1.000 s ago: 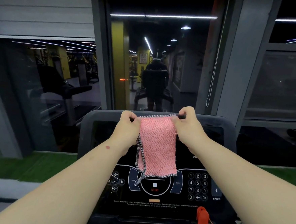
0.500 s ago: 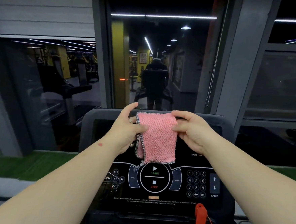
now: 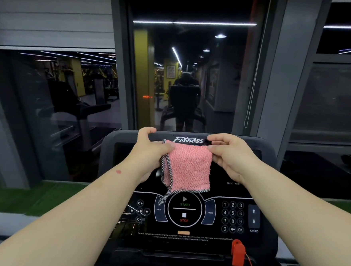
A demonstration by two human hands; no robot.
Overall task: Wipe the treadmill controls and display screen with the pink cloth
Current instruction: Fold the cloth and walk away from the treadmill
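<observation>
Up at the top edge of the dark treadmill console [image 3: 186,233], both hands hold a pink waffle-textured cloth with a black-and-white stitched border [image 3: 188,167] stretched between them; the left hand [image 3: 148,151] pinches the cloth's upper left corner, thumb pressed over the border and against the curled fingers, index finger raised and arched toward the console's rim; the right hand [image 3: 229,155] pinches the upper right corner between thumb and fingertips, the remaining fingers loosely curled beneath; the cloth hangs folded in front of the blank black display screen [image 3: 236,170], its lower border just above the round START/STOP button [image 3: 184,210], one loose stitched corner dangling toward the PROG key [image 3: 159,209]; whether the cloth touches the screen cannot be told; both bare forearms reach forward from the lower corners, wrists level and close together; to the right sit a numeric keypad [image 3: 232,216] and SPEED arrows [image 3: 254,217]; a red safety clip with a cord [image 3: 238,252] stands at the console's lower right.
</observation>
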